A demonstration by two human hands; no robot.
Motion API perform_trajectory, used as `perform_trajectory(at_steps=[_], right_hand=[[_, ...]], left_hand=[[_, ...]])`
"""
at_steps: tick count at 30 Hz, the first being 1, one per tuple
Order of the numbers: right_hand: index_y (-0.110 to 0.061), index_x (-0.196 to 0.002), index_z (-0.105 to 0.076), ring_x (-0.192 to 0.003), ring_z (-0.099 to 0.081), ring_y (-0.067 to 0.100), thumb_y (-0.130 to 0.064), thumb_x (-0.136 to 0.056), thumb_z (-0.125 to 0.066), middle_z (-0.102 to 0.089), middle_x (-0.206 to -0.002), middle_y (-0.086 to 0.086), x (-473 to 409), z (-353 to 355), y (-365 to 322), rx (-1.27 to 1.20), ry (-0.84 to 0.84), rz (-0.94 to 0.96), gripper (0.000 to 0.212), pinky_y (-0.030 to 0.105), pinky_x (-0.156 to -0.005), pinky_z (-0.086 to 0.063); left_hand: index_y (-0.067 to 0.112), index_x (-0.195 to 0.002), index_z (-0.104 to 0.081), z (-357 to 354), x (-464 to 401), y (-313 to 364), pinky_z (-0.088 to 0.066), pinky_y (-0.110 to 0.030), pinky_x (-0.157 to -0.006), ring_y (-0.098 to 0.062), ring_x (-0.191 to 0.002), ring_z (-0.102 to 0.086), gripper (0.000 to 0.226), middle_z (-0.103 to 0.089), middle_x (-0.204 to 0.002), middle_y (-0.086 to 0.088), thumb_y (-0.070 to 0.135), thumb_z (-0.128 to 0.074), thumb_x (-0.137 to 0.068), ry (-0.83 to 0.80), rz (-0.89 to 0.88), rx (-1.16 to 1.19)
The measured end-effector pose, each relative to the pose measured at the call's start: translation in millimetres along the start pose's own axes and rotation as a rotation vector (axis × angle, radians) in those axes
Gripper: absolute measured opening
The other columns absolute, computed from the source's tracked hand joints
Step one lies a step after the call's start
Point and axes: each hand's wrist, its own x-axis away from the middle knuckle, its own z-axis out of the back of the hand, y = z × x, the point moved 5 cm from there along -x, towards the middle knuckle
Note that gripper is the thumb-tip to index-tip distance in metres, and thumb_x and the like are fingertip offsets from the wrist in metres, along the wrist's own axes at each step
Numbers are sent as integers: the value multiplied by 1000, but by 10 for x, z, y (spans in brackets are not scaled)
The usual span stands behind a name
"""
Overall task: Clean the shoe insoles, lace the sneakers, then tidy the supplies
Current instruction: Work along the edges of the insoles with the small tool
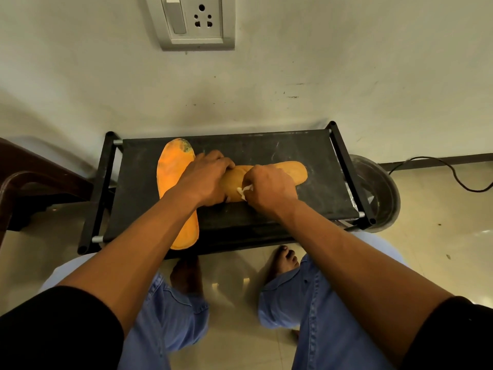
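Two orange insoles lie on a black fabric shoe rack (306, 156). One insole (170, 169) runs lengthwise along the rack's left side, its far tip stained dark, its near end past the front edge. The second insole (290, 172) lies crosswise, duller and darker in colour. My left hand (205, 180) presses down on the near end of that crosswise insole, fingers curled over it. Beside it, my right hand (269, 188) pinches a small white cloth (244, 190) against the insole. Both hands hide the insole's middle.
A round metal basin (378, 188) stands on the floor at the rack's right end. A black cable (440, 166) trails along the wall base at right. A brown plastic chair (32, 182) sits to the left. A wall socket (192, 20) is above. My bare feet are under the rack's front.
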Motion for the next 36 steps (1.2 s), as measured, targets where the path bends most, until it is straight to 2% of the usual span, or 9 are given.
perform_trajectory(at_steps=[5,7,9,11,15,21,26,32,36], right_hand=[[-18,-100,-69,-69,-54,22,-17,-89,-64,-63,-91,5,-46,152,183,144,92,-99,11,33,-58,-48],[-19,-97,-73,-70,-59,25,-17,-83,-65,-66,-90,5,-51,201,278,39,80,-162,16,32,-61,-50],[-24,-95,-78,-82,-69,27,-20,-76,-67,-72,-92,4,-66,274,424,-182,80,-258,23,35,-71,-58],[-29,-93,-80,-88,-71,26,-24,-75,-70,-75,-94,3,-85,396,633,-354,154,-372,21,37,-78,-60],[-27,-90,-79,-90,-71,26,-24,-77,-70,-75,-95,3,-123,492,961,-365,229,-462,17,39,-80,-59],[-26,-93,-78,-90,-70,31,-18,-79,-68,-73,-97,6,-215,362,806,-193,137,-357,20,38,-76,-59],[-18,-102,-72,-94,-68,35,-17,-79,-66,-69,-102,11,-184,388,927,-31,225,-442,23,39,-75,-56],[-19,-96,-75,-90,-69,32,-22,-77,-68,-72,-97,8,-146,417,854,-146,244,-410,21,38,-74,-57],[-25,-90,-77,-86,-69,24,-25,-72,-69,-72,-92,-1,-80,426,648,-224,314,-306,20,31,-67,-52]], left_hand=[[29,-146,-46,-13,-1,0,-34,-44,-117,-30,-137,-40,87,-42,-147,0,43,-88,-71,0,-18,-6],[29,-146,-46,7,13,13,-37,-45,-114,-30,-136,-40,85,-41,-147,0,41,-85,-72,2,-19,-20],[30,-146,-45,39,28,57,-43,-44,-106,-29,-132,-39,81,-40,-146,2,37,-81,-73,18,-15,-34],[33,-147,-44,60,42,145,-43,-45,-103,-27,-130,-38,78,-39,-146,4,39,-76,-76,52,-39,-34],[36,-148,-44,18,36,381,-39,-48,-106,-25,-133,-38,70,-41,-147,7,57,-66,-85,109,-123,-22],[37,-148,-45,-29,-3,451,-39,-46,-104,-24,-131,-40,71,-42,-145,7,57,-70,-84,116,-114,-33],[40,-147,-45,-33,21,418,-39,-46,-105,-24,-132,-39,69,-42,-146,8,59,-69,-84,122,-108,-30],[42,-144,-44,-6,24,415,-32,-51,-110,-25,-139,-35,67,-40,-150,6,60,-69,-84,120,-80,-57],[34,-142,-42,25,5,452,-36,-53,-105,-28,-135,-37,80,-38,-145,0,56,-79,-75,96,3,-35]])
